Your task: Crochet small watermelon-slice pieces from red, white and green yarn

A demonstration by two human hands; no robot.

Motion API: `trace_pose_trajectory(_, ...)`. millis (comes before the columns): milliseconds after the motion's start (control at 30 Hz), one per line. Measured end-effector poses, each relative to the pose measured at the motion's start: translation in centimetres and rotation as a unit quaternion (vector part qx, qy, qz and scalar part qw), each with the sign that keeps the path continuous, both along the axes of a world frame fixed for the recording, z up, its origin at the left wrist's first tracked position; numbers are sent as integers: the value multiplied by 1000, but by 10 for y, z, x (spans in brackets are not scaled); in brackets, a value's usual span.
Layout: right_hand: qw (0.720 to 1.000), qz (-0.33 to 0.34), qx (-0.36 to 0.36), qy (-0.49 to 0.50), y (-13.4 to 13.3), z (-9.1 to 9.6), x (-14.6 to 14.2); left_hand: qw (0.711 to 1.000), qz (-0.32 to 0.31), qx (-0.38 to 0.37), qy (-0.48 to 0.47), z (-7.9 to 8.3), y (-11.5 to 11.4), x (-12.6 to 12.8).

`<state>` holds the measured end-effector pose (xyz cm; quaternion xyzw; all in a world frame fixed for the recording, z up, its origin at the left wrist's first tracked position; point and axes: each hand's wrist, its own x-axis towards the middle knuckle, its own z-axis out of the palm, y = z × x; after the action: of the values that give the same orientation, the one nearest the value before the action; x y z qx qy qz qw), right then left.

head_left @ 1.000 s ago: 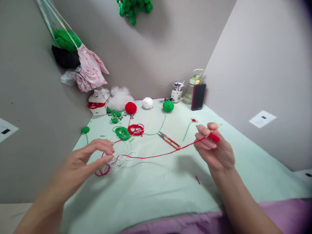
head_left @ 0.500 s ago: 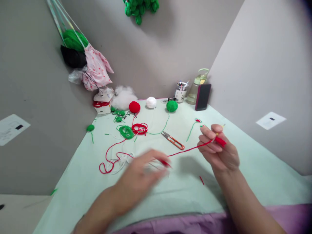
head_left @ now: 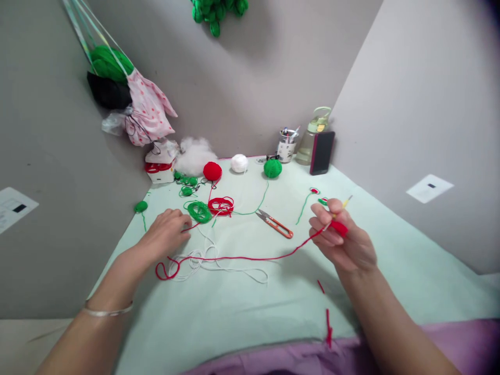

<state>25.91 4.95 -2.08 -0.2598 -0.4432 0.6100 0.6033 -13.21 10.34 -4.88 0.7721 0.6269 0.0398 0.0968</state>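
My right hand (head_left: 346, 237) is raised over the right of the table, closed around a yellow-handled crochet hook (head_left: 346, 202) and a small red crocheted piece (head_left: 339, 228). From there red yarn (head_left: 250, 258) runs left across the table to a loop. At the left, my left hand (head_left: 167, 234) is low, with curled fingers at the red strand near a green yarn coil (head_left: 199, 212). Its fingertips are partly hidden. White yarn (head_left: 230, 269) lies in loose loops to the right of that hand. Orange-handled thread snips (head_left: 276, 225) rest between the hands.
Red (head_left: 212, 171), white (head_left: 239, 163) and green (head_left: 272, 168) yarn balls stand at the back, near a red yarn coil (head_left: 221, 205). A phone (head_left: 322, 152) leans against a bottle (head_left: 307, 147). Red yarn scraps (head_left: 328, 328) lie at the front edge.
My left hand has moved left and away from the middle, to the red strand by the green coil. A red scrap now shows at the front edge. My right hand keeps its hold.
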Motion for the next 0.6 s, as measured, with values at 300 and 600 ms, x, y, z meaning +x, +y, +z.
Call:
trace_pose_trajectory(300,1000,8,-25,8,1,0,-1,989,123,78,-15,12,22,-32)
trace_pose_trajectory(600,999,-4,-43,-7,1,-1,-3,996,-43,61,-37,-7,1,15)
